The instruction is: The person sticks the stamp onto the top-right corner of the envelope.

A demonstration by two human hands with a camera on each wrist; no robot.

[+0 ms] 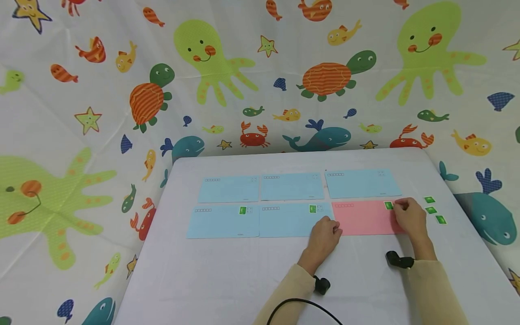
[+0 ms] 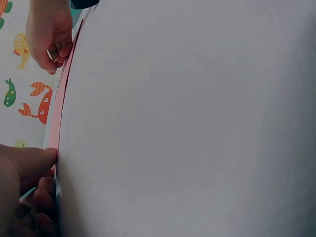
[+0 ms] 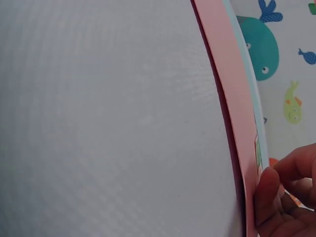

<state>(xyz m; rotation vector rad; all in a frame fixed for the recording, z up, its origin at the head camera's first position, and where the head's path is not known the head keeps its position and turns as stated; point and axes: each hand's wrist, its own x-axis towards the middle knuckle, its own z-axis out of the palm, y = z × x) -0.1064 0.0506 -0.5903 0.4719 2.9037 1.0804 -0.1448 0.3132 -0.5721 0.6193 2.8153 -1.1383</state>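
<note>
A pink envelope lies at the right end of the front row on the white table. My left hand holds its left edge near the lower corner; in the left wrist view the thumb rests on the pink paper with the other fingers curled beside it. At the envelope's upper right corner sits a green stamp. My right hand pinches the stamp's right side between thumb and forefinger. The right wrist view shows that thumb against the envelope, with the stamp partly hidden.
Two blue envelopes left of the pink one each bear a green stamp. Three more blue envelopes without stamps form the back row. Three loose green stamps lie right of my right hand. A black cable crosses my left sleeve.
</note>
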